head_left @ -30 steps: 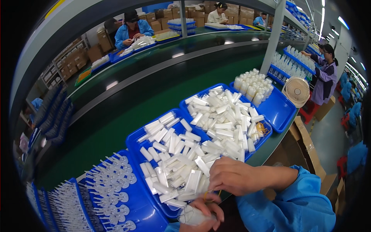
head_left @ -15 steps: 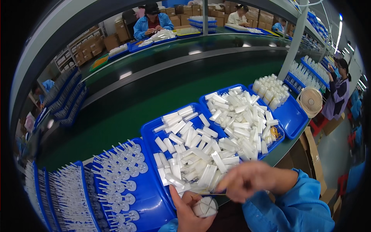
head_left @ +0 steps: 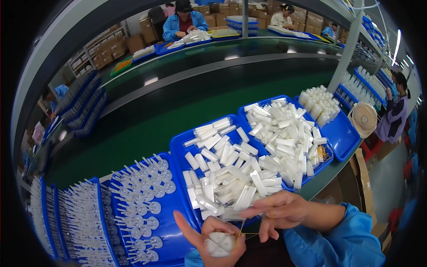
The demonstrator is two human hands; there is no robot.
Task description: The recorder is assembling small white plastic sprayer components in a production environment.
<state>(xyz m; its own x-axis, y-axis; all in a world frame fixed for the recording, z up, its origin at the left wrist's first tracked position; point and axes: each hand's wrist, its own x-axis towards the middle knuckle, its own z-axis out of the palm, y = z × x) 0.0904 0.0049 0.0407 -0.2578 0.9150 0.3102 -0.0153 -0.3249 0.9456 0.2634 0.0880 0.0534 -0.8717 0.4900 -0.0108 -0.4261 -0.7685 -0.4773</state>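
Since half a second ago, both hands have shifted a little toward the picture's lower middle, and the view has swung so the trays sit further left. Now the left hand [head_left: 213, 236] cups a bundle of small white tubes [head_left: 220, 244] in its palm, thumb stretched out toward ten o'clock and fingers curled around the bundle. A thin rubber band [head_left: 243, 230] runs from the bundle toward three o'clock, where the right hand [head_left: 280, 211], in a blue sleeve [head_left: 342, 240], pinches and stretches it with its fingers partly curled. The bundle lies just at eight o'clock of the right hand, close beside it.

Directly at twelve o'clock of the hands sits a blue tray [head_left: 178, 149] heaped with loose white tubes. At two o'clock a second blue tray [head_left: 342, 138] holds more tubes and standing white bottles. At nine o'clock, a tray of white spray nozzles [head_left: 142, 196] lies flat. Beyond them runs a green conveyor belt [head_left: 147, 124].
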